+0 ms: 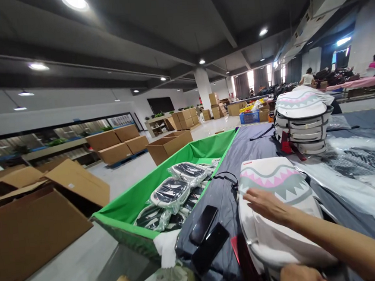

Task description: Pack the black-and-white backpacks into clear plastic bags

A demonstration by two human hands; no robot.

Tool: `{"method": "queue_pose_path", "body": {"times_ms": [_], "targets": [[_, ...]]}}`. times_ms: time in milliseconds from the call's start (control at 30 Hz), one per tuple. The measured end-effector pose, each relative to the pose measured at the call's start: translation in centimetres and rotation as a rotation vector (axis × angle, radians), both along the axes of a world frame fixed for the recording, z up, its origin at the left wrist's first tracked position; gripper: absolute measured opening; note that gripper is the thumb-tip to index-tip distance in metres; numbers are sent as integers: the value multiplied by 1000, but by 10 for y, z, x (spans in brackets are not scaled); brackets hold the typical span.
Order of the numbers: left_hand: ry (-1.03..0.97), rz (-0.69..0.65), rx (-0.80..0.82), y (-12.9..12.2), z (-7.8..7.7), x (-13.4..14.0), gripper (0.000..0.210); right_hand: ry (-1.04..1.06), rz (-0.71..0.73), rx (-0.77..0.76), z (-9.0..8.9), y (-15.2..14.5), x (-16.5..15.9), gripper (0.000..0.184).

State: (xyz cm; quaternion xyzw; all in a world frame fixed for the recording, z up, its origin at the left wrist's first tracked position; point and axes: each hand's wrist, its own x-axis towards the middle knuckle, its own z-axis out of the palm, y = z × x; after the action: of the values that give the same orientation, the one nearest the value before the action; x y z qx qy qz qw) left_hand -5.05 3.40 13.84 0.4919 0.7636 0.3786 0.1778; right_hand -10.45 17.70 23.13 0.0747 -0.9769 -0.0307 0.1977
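A white backpack lies on the dark cloth-covered table, with a grey and pink zigzag pattern across its top part. My right hand reaches in from the right and rests on its front panel, fingers stretched out. At the bottom edge my left hand is closed by the backpack's lower end. Only its knuckles show, and what it grips is hidden. Two black phones lie left of the backpack, beside something red.
Behind stands a pile of similar backpacks. Clear plastic bags spread over the right side. Left of the table, a green-lined bin holds several plastic-wrapped bags. Cardboard boxes stand farther left; people are in the background.
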Motion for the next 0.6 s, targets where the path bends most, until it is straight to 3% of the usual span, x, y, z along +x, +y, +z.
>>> {"method": "queue_pose_path", "body": {"times_ms": [67,133,233,367,433,500,600], "targets": [[36,17,-37,10,13,4,25,68,109,-77,-7,10,72,28],[67,28,-29,14,26,6,35,163,171,-122,-25,19,139,27],[197,-60,25,15,36,16,30,265,68,-247,-62,18,199,33],[562,-290,248,8,39,23,17,408,-90,-486,-91,-8,206,31],[746,-283,331,4,43,11,23,536,-112,-550,-92,-23,200,32],[934,-194,325,1,49,-9,37,618,-169,-604,-90,-34,201,33],[1135,-222,295,-1,51,-35,47,720,-375,-702,-89,-32,216,21]]}}
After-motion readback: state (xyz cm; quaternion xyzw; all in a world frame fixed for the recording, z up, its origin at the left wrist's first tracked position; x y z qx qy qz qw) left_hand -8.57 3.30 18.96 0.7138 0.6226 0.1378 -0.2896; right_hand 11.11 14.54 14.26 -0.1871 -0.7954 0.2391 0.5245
